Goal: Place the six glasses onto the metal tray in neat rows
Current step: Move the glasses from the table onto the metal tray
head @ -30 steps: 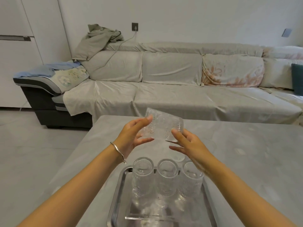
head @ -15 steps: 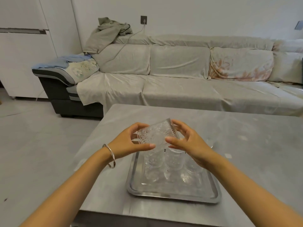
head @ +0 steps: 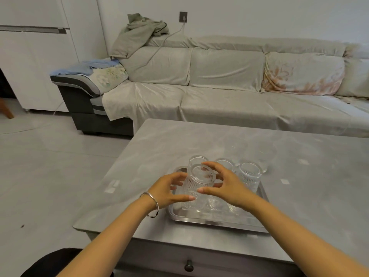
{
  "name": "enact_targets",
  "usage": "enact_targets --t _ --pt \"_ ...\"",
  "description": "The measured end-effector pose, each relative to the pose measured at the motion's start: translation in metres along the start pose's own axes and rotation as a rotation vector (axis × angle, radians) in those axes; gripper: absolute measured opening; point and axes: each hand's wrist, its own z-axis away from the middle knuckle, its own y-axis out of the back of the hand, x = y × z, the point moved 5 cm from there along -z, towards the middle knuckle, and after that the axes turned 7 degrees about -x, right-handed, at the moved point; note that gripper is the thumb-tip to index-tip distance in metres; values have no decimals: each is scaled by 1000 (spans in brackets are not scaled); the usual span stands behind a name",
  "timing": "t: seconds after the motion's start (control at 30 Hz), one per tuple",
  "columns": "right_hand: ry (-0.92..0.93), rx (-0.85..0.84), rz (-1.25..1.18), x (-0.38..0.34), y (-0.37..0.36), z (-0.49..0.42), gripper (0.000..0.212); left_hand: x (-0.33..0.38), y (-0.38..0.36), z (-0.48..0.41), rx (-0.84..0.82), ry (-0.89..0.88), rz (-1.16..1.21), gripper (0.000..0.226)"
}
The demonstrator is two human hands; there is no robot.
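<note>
A ribbed clear glass [head: 199, 181] stands upright over the front left part of the metal tray [head: 215, 222], held between both hands. My left hand [head: 168, 191] grips its left side and my right hand [head: 225, 186] its right side. Three more glasses stand in a row at the tray's back: one [head: 196, 159] behind the held glass, one [head: 225, 163] in the middle, one [head: 249, 174] on the right. My right hand hides part of the tray's middle. Whether the held glass touches the tray I cannot tell.
The tray lies near the front left corner of a grey table [head: 299, 176] with a drawer knob [head: 188, 265] below. Two faint clear glasses [head: 261, 158] stand on the table behind the tray. A covered sofa [head: 219, 96] runs behind the table.
The glass went from tilted above the tray to upright and low at the tray's front left, both hands moving down with it. The camera view pulled back.
</note>
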Motion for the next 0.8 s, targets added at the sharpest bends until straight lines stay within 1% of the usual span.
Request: enact_targets --t 0.1,0.17,0.23,0.33,0.43,0.5,0.57,0.63,0.7,0.77,0.8 --pt "-14 -13 14 6 -3 -5 74 -8 -1 -3 -9 21 29 58" --pt "-22 -23 25 10 -4 -6 73 -11 -2 -4 -12 28 16 52" --pt "-24 -44 38 13 -7 -7 73 -14 -3 -4 -9 34 -14 51" --pt "-21 -54 86 17 -8 -7 76 -15 -4 -7 -30 27 -45 58" --pt "-29 -58 144 24 -9 -6 78 -15 -5 -10 -15 14 26 74" --pt "-47 -57 121 29 -10 -5 78 -14 -5 -12 -8 15 59 79" --pt "-62 -48 96 32 -10 -3 78 -14 -6 -13 -16 18 79 75" --pt "-67 -47 93 32 -11 -4 78 -15 -6 -14 -30 31 113 64" --pt "-61 -45 82 29 -13 -4 80 -16 -8 -14 -51 58 242 51" --pt "-68 -37 43 29 -14 -5 81 -15 -10 -14 -61 94 335 49" --pt "-78 -34 17 30 -15 -4 80 -15 -11 -14 -61 108 341 50"
